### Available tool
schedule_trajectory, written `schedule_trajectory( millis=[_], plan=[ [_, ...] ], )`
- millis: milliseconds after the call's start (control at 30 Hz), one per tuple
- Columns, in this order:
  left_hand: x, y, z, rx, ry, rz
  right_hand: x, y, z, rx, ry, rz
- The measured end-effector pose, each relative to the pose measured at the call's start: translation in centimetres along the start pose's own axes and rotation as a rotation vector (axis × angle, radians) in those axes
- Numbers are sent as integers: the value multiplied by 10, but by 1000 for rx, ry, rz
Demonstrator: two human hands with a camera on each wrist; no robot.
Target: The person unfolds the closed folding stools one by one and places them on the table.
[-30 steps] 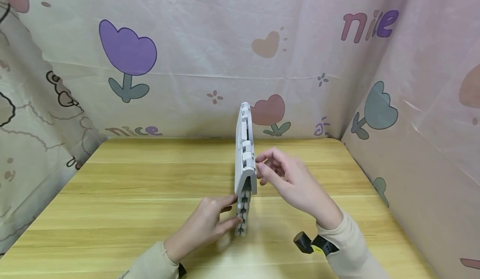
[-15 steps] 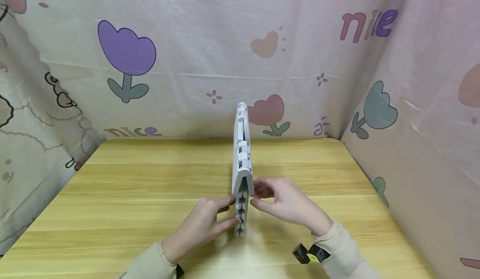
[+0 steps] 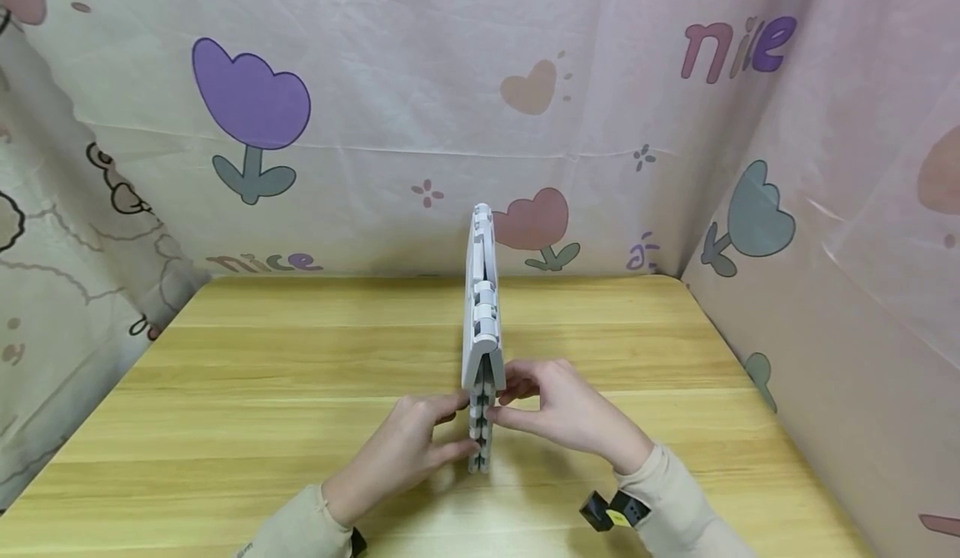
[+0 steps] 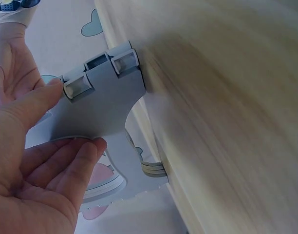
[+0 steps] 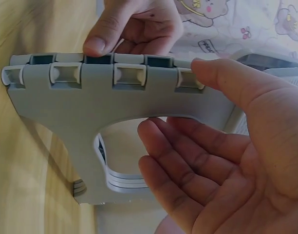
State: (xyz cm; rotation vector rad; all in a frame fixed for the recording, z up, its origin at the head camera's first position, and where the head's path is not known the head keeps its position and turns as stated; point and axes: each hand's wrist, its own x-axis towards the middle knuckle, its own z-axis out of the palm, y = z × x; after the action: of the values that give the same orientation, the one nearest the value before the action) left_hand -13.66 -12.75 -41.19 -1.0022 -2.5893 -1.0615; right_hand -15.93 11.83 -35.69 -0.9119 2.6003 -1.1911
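A light grey plastic folding stool (image 3: 483, 324), folded flat, stands upright on edge at the middle of the wooden table. From its left side my left hand (image 3: 408, 439) holds the near hinged edge. In the left wrist view, the thumb lies at a hinge knuckle and the fingertips reach the rim of the panel's cutout (image 4: 106, 168). My right hand (image 3: 573, 414) grips the same edge from the right. The right wrist view shows its thumb on the row of hinges (image 5: 129, 73) and its fingers bent at the cutout. Both hands sit low, below the stool's top panel.
The wooden table (image 3: 300, 349) spreads to either side of the stool. A printed cloth (image 3: 405, 82) hangs behind the table, and more cloth closes off both sides. A black wrist device (image 3: 615, 510) sits at my right sleeve.
My right hand has come down and nearer along the stool's right side, and its thumb now meets the hinged edge. The left hand keeps its hold; the stool shifts slightly left in view.
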Motion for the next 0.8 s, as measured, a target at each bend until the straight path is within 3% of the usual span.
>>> schedule_trajectory(
  millis=[800],
  plan=[
    [-1,-3,-2,12,3,11,1,5,5,-49,50,-42]
  ],
)
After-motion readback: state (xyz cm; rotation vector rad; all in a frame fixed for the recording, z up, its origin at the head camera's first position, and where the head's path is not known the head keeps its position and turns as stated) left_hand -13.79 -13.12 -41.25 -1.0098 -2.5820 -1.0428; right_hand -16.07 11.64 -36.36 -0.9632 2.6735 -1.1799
